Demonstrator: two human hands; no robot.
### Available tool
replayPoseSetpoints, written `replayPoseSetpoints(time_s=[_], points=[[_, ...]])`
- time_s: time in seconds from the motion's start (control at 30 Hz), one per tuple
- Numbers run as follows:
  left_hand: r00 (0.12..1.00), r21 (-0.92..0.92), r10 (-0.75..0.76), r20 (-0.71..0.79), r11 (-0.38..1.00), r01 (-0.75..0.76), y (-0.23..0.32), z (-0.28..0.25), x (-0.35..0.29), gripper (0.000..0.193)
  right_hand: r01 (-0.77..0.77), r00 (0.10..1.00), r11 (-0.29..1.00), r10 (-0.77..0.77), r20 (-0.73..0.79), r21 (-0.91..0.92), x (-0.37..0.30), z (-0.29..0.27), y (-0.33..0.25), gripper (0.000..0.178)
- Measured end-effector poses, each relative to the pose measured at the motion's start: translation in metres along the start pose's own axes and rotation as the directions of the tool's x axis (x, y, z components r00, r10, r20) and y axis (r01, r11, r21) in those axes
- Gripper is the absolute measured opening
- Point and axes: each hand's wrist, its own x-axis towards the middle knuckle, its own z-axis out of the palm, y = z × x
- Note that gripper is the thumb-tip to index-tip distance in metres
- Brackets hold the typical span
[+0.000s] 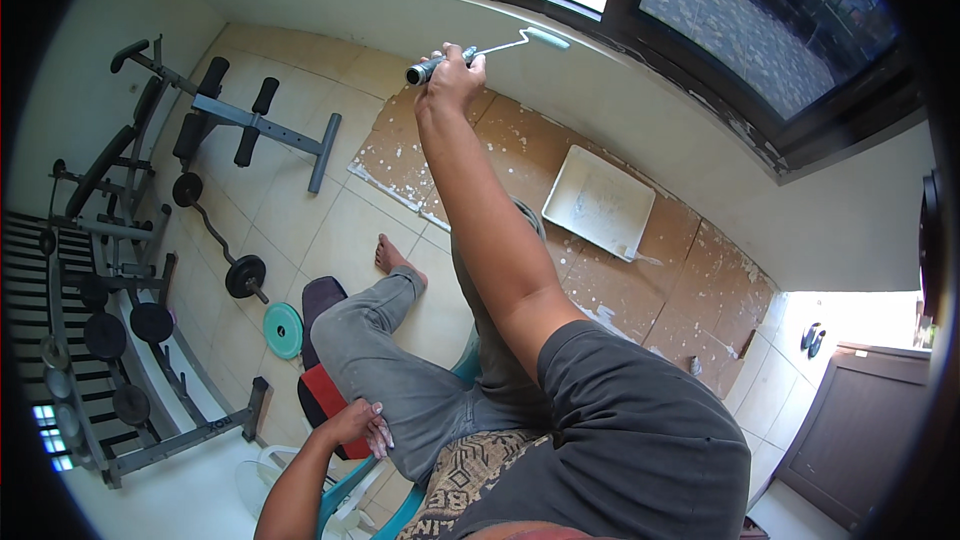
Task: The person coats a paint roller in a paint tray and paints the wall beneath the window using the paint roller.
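Note:
My right hand (453, 75) is stretched far up and grips the handle of a small paint roller (500, 45). Its pale roller head rests against the white wall just under the dark window frame (600, 15). My left hand (362, 424) rests low on my left thigh, fingers loosely curled, holding nothing. I am sitting on a turquoise plastic chair (345, 500), one bare foot (390, 255) on the tiled floor.
A white paint tray (598, 202) lies on paint-spattered cardboard sheets (520, 155) below the window. Left of me stand a weight bench (250, 120), a curl barbell (215, 230), a green weight plate (284, 330) and a rack of plates (100, 340). A brown door (860, 430) is at right.

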Motion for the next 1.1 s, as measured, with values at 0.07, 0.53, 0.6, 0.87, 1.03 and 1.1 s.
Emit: replayPoseSetpoints(time_s=[0.07,0.53,0.6,0.87,1.03,1.1], points=[[1.000,-0.037,0.006,0.010,0.999,-0.005,0.001,0.000,0.000,0.095,-0.006,1.000,0.999,0.005,0.016,0.038,0.001,0.000,-0.004,0.022],[1.000,-0.021,-0.009,0.024,1.000,0.009,0.013,0.003,-0.003,0.102,-0.135,0.972,0.991,0.138,-0.189,0.025,0.150,-0.096,0.047,0.014],[1.000,0.000,-0.002,0.010,1.000,0.002,0.010,0.002,-0.002,0.102,-0.132,0.963,0.991,0.133,-0.235,0.022,0.162,-0.104,0.054,0.015],[1.000,-0.001,-0.004,0.008,1.000,0.004,0.008,0.005,-0.003,0.099,-0.315,0.909,0.942,0.264,-0.323,-0.117,0.191,-0.159,0.049,0.010],[0.999,0.060,-0.011,0.034,0.998,0.008,0.012,0.002,0.004,0.102,-0.313,0.908,0.947,0.275,-0.316,-0.075,0.199,-0.152,0.028,0.011],[1.000,0.041,-0.007,0.027,0.999,0.005,0.015,0.003,0.003,0.103,-0.267,0.912,0.964,0.252,-0.323,0.000,0.187,-0.135,0.027,0.013]])
